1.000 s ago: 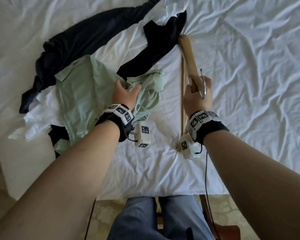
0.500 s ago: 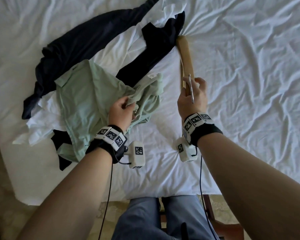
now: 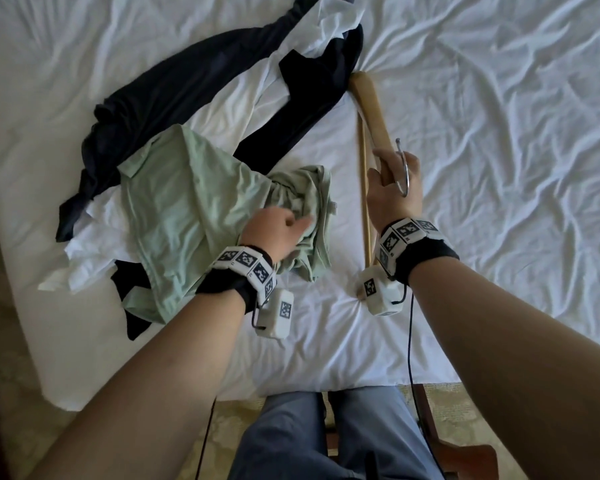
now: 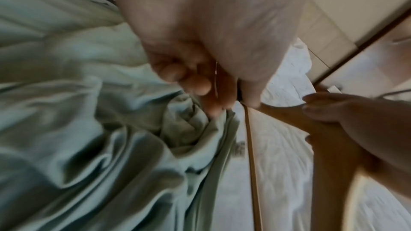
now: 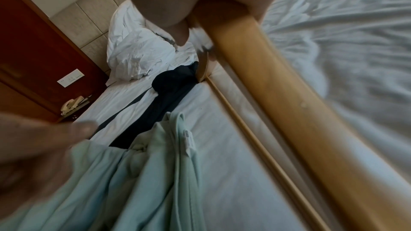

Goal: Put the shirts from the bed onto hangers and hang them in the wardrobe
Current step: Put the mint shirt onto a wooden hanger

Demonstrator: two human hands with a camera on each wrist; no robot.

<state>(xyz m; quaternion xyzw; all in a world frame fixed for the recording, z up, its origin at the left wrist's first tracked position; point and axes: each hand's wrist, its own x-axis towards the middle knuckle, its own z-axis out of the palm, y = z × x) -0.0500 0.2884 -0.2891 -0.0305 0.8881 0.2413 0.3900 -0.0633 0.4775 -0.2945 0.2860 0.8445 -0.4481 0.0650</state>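
Note:
A light green shirt (image 3: 187, 209) lies crumpled on the white bed, its near end bunched up. My left hand (image 3: 278, 230) sits on that bunch with fingers curled, fingertips (image 4: 213, 111) dug into the folds of the shirt (image 4: 89, 129). Just to the right, a wooden hanger (image 3: 369, 109) stands on its thin lower bar on the sheet. My right hand (image 3: 395, 178) grips the hanger's middle, with the metal hook (image 3: 406, 174) curving over my knuckles. In the right wrist view the hanger's arm (image 5: 278, 85) runs close past the camera, beside the green shirt (image 5: 155, 182).
A dark navy garment (image 3: 194, 91) and a white shirt (image 3: 94, 237) lie under and beyond the green one. The bed's front edge (image 3: 326, 386) is against my knees. Rumpled sheet (image 3: 499, 168) spreads to the right. A red-brown wooden panel (image 5: 33, 50) and pillows (image 5: 138, 55) stand at the bed's head.
My left hand went from lying flat on the green shirt to curling into its fabric, and has shifted right to the bunch. My right hand kept hold of the hanger, which rocked slightly.

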